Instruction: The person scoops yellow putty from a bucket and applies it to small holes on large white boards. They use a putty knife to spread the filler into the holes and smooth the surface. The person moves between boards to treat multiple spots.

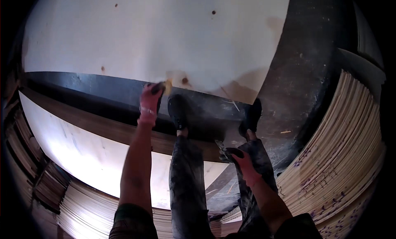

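My left hand [149,103], in a pink glove with dark fingers, is closed round a small yellowish tool [168,86], blurred so that its kind is unclear. That tool is at the near edge of a large pale plywood sheet [136,37], close to a dark knot [185,80]. My right hand [244,162], gloved the same way, hangs lower, in front of my right leg. In it is a flat, broad-bladed scraper [222,150], held away from the sheet. Several knots mark the sheet, and a brownish patch or shadow lies at its near right corner.
My shoes [178,111] stand on the dark floor [297,74] by the sheet's near edge. Behind them lies a stack topped by another pale sheet [78,140]. Tall stacks of thin sheets [330,156] line the right side. A wood sliver [285,132] lies on the floor.
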`<control>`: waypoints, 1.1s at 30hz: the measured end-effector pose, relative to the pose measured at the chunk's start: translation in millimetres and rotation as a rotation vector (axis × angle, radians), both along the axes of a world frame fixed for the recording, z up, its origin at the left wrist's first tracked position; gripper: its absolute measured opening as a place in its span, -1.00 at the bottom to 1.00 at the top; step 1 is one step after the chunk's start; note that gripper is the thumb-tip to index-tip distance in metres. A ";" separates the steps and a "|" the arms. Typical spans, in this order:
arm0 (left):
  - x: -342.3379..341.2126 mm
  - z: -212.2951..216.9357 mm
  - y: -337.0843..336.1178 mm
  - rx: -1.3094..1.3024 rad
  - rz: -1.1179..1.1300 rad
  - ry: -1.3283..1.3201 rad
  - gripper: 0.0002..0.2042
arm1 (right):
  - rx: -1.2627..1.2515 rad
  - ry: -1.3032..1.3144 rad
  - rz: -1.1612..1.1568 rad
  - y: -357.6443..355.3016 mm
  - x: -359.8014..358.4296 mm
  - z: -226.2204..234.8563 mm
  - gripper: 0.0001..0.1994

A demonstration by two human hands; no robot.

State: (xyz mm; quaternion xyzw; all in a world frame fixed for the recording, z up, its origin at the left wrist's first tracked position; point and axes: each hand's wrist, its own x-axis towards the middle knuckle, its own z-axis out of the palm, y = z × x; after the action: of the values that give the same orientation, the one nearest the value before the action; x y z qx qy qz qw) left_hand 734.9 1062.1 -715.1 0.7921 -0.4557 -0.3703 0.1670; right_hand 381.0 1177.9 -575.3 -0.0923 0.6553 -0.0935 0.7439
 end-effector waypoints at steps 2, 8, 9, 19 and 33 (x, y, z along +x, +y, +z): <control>12.8 -31.3 -21.6 -0.031 -0.098 0.095 -0.74 | 0.006 0.073 0.124 -10.0 5.5 -5.9 -0.76; -1.5 -34.2 -19.5 -0.084 -0.497 -0.201 -0.77 | 0.001 0.027 0.061 -14.3 19.9 -19.3 -0.76; 4.9 -31.8 -9.0 -0.093 -0.520 -0.231 -0.79 | -0.007 -0.017 0.067 -24.4 31.7 -14.5 -0.76; 3.8 -48.3 26.0 -0.278 -0.677 -0.261 -0.74 | -0.079 0.064 0.297 -45.9 44.5 -12.9 -0.76; 16.2 -28.5 2.5 -0.191 -0.404 -0.130 -0.79 | -0.106 -0.012 0.254 -58.1 50.3 -13.6 -0.75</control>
State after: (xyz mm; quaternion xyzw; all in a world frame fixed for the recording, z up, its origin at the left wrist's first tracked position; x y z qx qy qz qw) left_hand 751.1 1064.7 -743.6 0.6877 -0.6476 -0.2998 0.1339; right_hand 431.2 1119.8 -588.9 -0.2130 0.6280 -0.0335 0.7478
